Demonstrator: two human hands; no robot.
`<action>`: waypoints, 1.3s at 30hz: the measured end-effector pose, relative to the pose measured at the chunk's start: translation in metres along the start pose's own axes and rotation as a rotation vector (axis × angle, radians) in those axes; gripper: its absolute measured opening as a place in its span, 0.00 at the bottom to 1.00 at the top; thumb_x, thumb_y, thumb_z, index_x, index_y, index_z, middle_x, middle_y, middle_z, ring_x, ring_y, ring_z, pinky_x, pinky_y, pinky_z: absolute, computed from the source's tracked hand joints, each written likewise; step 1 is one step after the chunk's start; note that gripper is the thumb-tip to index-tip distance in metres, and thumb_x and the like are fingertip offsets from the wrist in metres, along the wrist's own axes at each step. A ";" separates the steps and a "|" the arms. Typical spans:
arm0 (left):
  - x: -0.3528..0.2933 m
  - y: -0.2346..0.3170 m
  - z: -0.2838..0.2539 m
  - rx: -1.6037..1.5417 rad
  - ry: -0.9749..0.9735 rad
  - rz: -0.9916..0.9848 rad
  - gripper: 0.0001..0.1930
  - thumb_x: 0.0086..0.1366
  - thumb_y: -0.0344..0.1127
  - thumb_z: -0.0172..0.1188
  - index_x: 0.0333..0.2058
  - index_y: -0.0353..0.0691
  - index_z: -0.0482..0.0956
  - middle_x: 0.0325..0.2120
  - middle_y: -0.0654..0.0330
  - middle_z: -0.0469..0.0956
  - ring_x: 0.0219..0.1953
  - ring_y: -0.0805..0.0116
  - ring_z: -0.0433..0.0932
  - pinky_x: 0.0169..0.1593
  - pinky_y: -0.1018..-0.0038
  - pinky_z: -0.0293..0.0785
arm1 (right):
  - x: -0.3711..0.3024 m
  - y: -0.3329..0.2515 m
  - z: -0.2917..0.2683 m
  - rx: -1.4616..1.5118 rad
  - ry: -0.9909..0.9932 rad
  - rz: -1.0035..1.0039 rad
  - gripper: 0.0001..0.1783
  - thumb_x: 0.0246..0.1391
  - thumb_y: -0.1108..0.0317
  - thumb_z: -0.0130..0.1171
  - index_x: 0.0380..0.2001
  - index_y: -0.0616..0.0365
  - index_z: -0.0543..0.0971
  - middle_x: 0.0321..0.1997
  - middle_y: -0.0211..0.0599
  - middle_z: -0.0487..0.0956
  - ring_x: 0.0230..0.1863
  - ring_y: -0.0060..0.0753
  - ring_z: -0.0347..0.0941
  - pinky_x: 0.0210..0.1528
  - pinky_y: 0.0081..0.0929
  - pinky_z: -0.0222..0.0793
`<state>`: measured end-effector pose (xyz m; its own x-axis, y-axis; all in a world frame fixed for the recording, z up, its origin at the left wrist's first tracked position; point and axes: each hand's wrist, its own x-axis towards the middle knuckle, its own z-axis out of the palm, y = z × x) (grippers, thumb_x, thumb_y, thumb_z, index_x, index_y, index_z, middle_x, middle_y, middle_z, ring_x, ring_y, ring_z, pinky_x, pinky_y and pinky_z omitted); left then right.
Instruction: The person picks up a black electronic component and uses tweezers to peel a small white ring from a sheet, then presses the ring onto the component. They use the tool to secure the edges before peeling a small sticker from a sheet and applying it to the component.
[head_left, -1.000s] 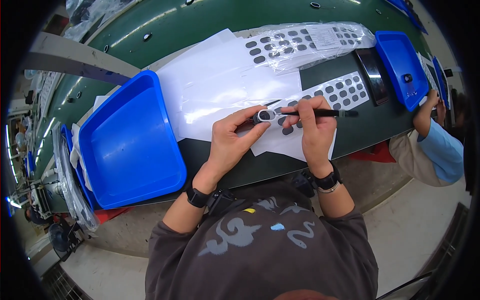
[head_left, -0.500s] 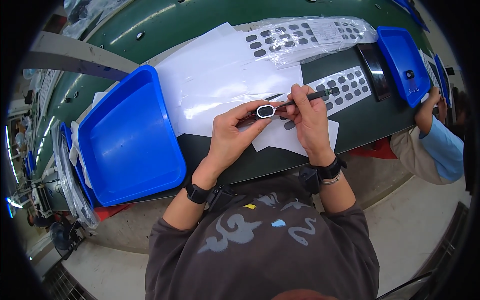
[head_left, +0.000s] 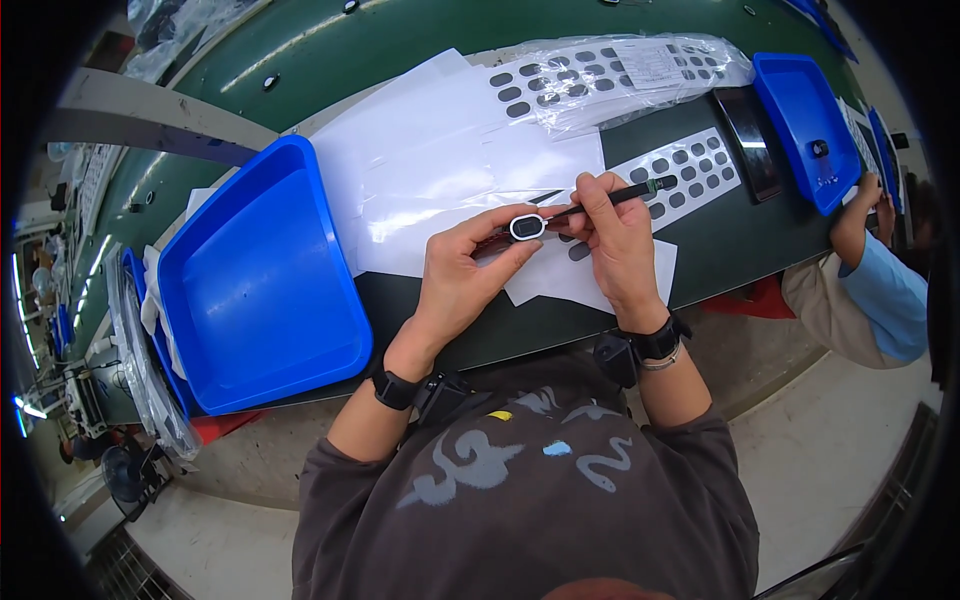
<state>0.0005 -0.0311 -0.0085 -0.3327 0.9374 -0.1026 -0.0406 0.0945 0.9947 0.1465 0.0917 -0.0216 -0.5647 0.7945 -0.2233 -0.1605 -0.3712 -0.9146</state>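
Between the thumb and fingers of my left hand (head_left: 461, 265) is a small oval black part with a white rim (head_left: 527, 228), its face turned up. My right hand (head_left: 619, 237) is closed in a pinch round a slim black tweezers-like tool (head_left: 632, 192). Its thin end reaches the right edge of the oval part; whether it touches is too small to tell. Under and beyond my hands lie white sheets (head_left: 420, 170). By my right fingers is a white sheet with rows of dark rounded stickers (head_left: 700, 175).
A large blue tray (head_left: 262, 290) stands at my left. Bagged sticker sheets (head_left: 570, 80), a black phone-like slab (head_left: 747, 145) and a smaller blue tray (head_left: 797, 90) lie toward the right. Small parts sit on the green belt (head_left: 420, 30). A co-worker's arm (head_left: 852, 225) is at far right.
Small parts on the green belt have shifted left. My hands stay nearly in place, with the oval part and the tool moved very slightly.
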 end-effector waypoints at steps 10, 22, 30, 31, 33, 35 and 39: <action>0.000 0.003 0.005 0.003 0.048 0.056 0.18 0.62 0.24 0.65 0.52 0.35 0.79 0.45 0.61 0.82 0.46 0.77 0.79 0.51 0.80 0.75 | 0.000 0.000 0.001 -0.012 0.009 -0.016 0.12 0.67 0.61 0.56 0.31 0.57 0.72 0.21 0.26 0.71 0.36 0.30 0.83 0.40 0.25 0.80; 0.000 -0.004 0.001 0.075 0.070 0.051 0.17 0.61 0.27 0.67 0.50 0.38 0.82 0.39 0.61 0.83 0.38 0.79 0.79 0.44 0.81 0.76 | -0.009 -0.013 0.007 -0.072 -0.025 -0.083 0.11 0.66 0.64 0.57 0.32 0.59 0.74 0.23 0.28 0.75 0.31 0.25 0.80 0.34 0.20 0.74; -0.001 0.004 -0.002 0.134 0.033 0.000 0.18 0.64 0.25 0.64 0.53 0.36 0.80 0.41 0.66 0.81 0.39 0.83 0.76 0.42 0.86 0.72 | -0.021 -0.023 -0.004 -0.566 0.033 -0.594 0.09 0.66 0.68 0.57 0.41 0.63 0.78 0.35 0.36 0.81 0.33 0.21 0.78 0.33 0.16 0.69; -0.002 0.003 -0.002 0.141 0.028 -0.011 0.18 0.64 0.25 0.64 0.53 0.36 0.79 0.41 0.65 0.82 0.39 0.83 0.77 0.42 0.85 0.73 | -0.023 -0.024 -0.003 -0.587 -0.003 -0.623 0.09 0.65 0.69 0.56 0.43 0.62 0.78 0.39 0.38 0.82 0.36 0.24 0.79 0.37 0.19 0.71; -0.002 -0.001 -0.002 0.110 0.040 0.014 0.18 0.64 0.25 0.63 0.54 0.35 0.79 0.42 0.64 0.82 0.40 0.82 0.77 0.44 0.84 0.74 | -0.025 -0.026 -0.001 -0.629 -0.077 -0.680 0.11 0.64 0.71 0.56 0.48 0.61 0.78 0.46 0.43 0.82 0.43 0.31 0.81 0.43 0.24 0.75; -0.001 -0.006 -0.001 0.047 0.050 0.065 0.19 0.64 0.25 0.63 0.55 0.34 0.78 0.43 0.63 0.82 0.42 0.80 0.78 0.46 0.82 0.75 | -0.024 -0.031 0.010 -0.807 -0.226 -0.788 0.13 0.62 0.73 0.57 0.50 0.61 0.77 0.49 0.45 0.81 0.48 0.37 0.80 0.49 0.31 0.74; 0.000 -0.008 -0.004 0.038 0.052 -0.014 0.20 0.65 0.25 0.62 0.56 0.34 0.76 0.44 0.61 0.81 0.44 0.77 0.79 0.49 0.80 0.76 | -0.025 -0.032 0.019 -1.082 -0.423 -0.907 0.18 0.58 0.76 0.58 0.53 0.60 0.75 0.53 0.46 0.80 0.56 0.49 0.77 0.62 0.44 0.68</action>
<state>-0.0030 -0.0332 -0.0163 -0.3811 0.9173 -0.1156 -0.0103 0.1208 0.9926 0.1502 0.0748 0.0193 -0.8234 0.2869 0.4896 -0.0186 0.8487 -0.5286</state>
